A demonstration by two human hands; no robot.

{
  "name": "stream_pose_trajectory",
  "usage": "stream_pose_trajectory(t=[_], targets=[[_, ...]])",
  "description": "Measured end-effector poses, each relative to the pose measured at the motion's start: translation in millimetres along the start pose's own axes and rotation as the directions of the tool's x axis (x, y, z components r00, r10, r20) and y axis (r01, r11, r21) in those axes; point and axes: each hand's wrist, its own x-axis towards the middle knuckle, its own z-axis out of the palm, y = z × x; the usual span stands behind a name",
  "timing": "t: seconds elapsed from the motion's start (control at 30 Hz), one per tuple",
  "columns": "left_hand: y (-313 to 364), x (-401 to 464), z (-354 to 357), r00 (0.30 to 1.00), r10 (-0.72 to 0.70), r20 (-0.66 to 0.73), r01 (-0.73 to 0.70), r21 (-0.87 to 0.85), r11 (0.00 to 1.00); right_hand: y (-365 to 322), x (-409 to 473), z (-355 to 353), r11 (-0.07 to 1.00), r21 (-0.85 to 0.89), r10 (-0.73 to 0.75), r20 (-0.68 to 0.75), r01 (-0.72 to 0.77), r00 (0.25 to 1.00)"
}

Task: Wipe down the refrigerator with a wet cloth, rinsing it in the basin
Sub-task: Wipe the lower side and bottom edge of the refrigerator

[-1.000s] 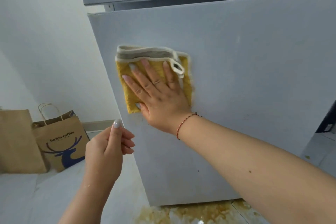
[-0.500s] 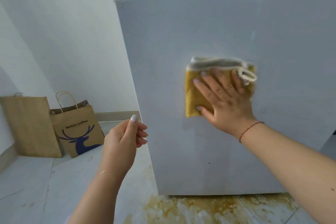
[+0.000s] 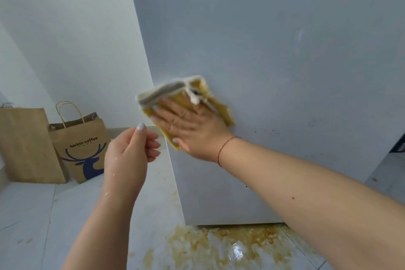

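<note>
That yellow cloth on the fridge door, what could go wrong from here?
The cloth overhangs the refrigerator door's left edge, so the flat right hand may lose it. The brown spill on the floor below looks wet and slippery. Dark specks to the right might be missed.

Folded yellow cloth (image 3: 221,107) flat against white refrigerator door (image 3: 274,55), near left edge
</note>
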Motion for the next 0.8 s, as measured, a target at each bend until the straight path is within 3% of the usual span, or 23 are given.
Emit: stream_pose_trajectory(t=[0.07, 0.2, 0.4, 0.57, 0.67, 0.73, 0.8], targets=[[0, 0, 4, 1.0, -0.006, 0.004, 0.006, 0.007, 1.0, -5, -26, 13, 0.994, -0.033, -0.101, 0.048, 0.103, 0.994], [-1, -3, 15, 0.999, -0.029, 0.035, 0.029, 0.007, 1.0, 13, -69, 20, 0.996, -0.048, -0.069, 0.01, 0.069, 0.998], [-3, -13, 45, 0.989, -0.064, 0.133, 0.059, 0.042, 0.997, 69, -140, 17, 0.982, -0.095, 0.151, -0.115, -0.162, 0.982], [-5, -22, 62, 0.977, -0.072, 0.201, 0.057, 0.08, 0.995, 119, -223, 17, 0.896, -0.153, 0.386, -0.192, -0.416, 0.902], [-7, -27, 68, 0.971, -0.091, 0.223, 0.07, 0.101, 0.992, 138, -269, 15, 0.764, -0.133, 0.61, -0.17, -0.631, 0.774], [-9, -30, 72, 0.964, -0.101, 0.244, 0.073, 0.119, 0.99, 134, -281, 16, 0.602, -0.061, 0.781, -0.166, -0.796, 0.603], [-9, -32, 77, 0.958, -0.104, 0.267, 0.071, 0.132, 0.989, 121, -267, 19, 0.395, 0.082, 0.913, -0.145, -0.915, 0.381]])
